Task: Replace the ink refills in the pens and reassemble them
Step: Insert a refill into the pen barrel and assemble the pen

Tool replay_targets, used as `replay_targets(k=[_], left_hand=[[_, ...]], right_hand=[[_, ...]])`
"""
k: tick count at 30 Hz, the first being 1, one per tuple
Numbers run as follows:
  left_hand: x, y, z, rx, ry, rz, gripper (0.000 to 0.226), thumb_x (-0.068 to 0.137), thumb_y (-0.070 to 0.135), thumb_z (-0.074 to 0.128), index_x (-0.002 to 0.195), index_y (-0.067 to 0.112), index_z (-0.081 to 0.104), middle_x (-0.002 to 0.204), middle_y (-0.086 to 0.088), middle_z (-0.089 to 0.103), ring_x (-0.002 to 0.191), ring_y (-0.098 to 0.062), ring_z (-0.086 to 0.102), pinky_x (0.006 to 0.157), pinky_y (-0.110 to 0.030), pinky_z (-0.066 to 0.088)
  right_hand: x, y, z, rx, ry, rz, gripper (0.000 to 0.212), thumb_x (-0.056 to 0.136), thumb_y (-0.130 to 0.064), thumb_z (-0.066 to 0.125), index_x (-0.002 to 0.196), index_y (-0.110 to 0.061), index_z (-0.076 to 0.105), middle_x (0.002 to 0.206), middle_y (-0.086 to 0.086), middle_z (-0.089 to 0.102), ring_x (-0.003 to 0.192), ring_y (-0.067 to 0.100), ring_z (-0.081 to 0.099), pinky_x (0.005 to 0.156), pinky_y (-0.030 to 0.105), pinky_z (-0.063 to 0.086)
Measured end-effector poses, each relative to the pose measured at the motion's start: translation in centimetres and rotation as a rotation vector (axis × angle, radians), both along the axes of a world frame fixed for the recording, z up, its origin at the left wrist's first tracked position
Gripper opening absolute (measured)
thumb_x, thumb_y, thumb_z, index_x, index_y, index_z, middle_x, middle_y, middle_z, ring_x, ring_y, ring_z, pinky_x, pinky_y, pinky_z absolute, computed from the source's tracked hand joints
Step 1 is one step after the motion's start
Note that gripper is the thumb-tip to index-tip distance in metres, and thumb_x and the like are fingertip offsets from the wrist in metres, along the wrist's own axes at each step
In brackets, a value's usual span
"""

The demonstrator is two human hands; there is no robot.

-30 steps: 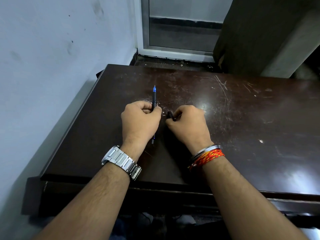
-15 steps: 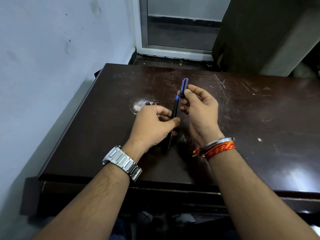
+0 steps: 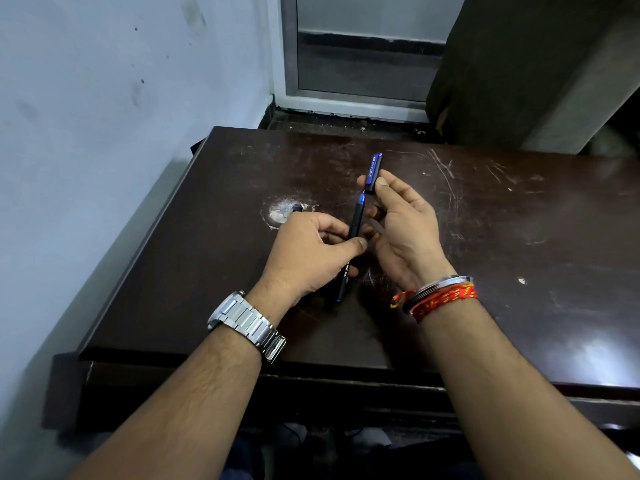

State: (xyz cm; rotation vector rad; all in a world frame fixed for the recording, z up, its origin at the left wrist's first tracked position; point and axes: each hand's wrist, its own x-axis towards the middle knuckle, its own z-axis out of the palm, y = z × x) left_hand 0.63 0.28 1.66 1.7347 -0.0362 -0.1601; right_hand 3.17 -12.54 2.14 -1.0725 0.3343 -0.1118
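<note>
My left hand [image 3: 311,251] grips a thin black pen [image 3: 354,230] around its middle. The pen stands tilted above the dark wooden table [image 3: 519,237], its blue tip end pointing up and away from me. My right hand [image 3: 405,226] pinches a black and blue pen cap [image 3: 374,171] between thumb and forefinger. The cap's open end hangs just above the pen's blue tip, a small gap apart. White lettering runs along both the cap and the pen barrel.
A worn pale patch [image 3: 282,211] marks the table just left of my left hand. A light wall [image 3: 104,133] runs along the table's left side. A framed door or window [image 3: 356,64] and a dark panel [image 3: 502,64] stand behind the table's far edge.
Both hands rose from the table and shifted right. My right hand turned palm up and brought the cap above the pen's tip. Over the last half second little has changed.
</note>
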Motion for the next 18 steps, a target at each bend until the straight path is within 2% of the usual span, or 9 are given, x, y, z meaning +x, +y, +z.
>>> replay_targets(k=[4, 9, 13, 18], left_hand=[[0.02, 0.06, 0.08, 0.013, -0.011, 0.001, 0.014, 0.082, 0.011, 0.082, 0.076, 0.019, 0.072, 0.066, -0.003, 0.074, 0.054, -0.020, 0.075, 0.040, -0.017, 0.047], [0.09, 0.11, -0.07, 0.025, -0.012, 0.006, 0.011, 0.081, 0.012, 0.083, 0.078, 0.018, 0.073, 0.069, -0.007, 0.076, 0.055, -0.020, 0.075, 0.041, -0.019, 0.049], [0.20, 0.16, -0.35, 0.025, -0.019, 0.001, 0.015, 0.080, 0.013, 0.083, 0.073, 0.021, 0.073, 0.065, -0.005, 0.075, 0.055, -0.022, 0.075, 0.045, -0.027, 0.057], [0.27, 0.07, -0.57, 0.028, -0.048, 0.015, 0.014, 0.080, 0.016, 0.084, 0.072, 0.021, 0.073, 0.067, -0.008, 0.075, 0.053, -0.023, 0.075, 0.048, -0.030, 0.057]], right_hand=[[0.05, 0.09, -0.04, -0.002, 0.004, 0.043, 0.014, 0.099, -0.012, 0.060, 0.109, -0.013, 0.070, 0.092, -0.002, 0.078, 0.054, 0.006, 0.043, 0.047, 0.022, 0.034], [0.06, 0.24, 0.03, 0.023, 0.014, 0.029, 0.016, 0.099, -0.013, 0.060, 0.112, -0.014, 0.069, 0.094, -0.004, 0.078, 0.054, 0.006, 0.043, 0.045, 0.021, 0.035], [0.02, 0.24, 0.04, 0.040, 0.004, 0.030, 0.014, 0.100, -0.013, 0.059, 0.106, -0.017, 0.070, 0.094, -0.005, 0.078, 0.055, 0.006, 0.041, 0.047, 0.021, 0.033], [-0.06, 0.45, 0.03, 0.029, 0.011, 0.068, 0.017, 0.100, -0.011, 0.057, 0.112, -0.011, 0.069, 0.091, -0.004, 0.077, 0.055, 0.007, 0.038, 0.055, 0.027, 0.033]])
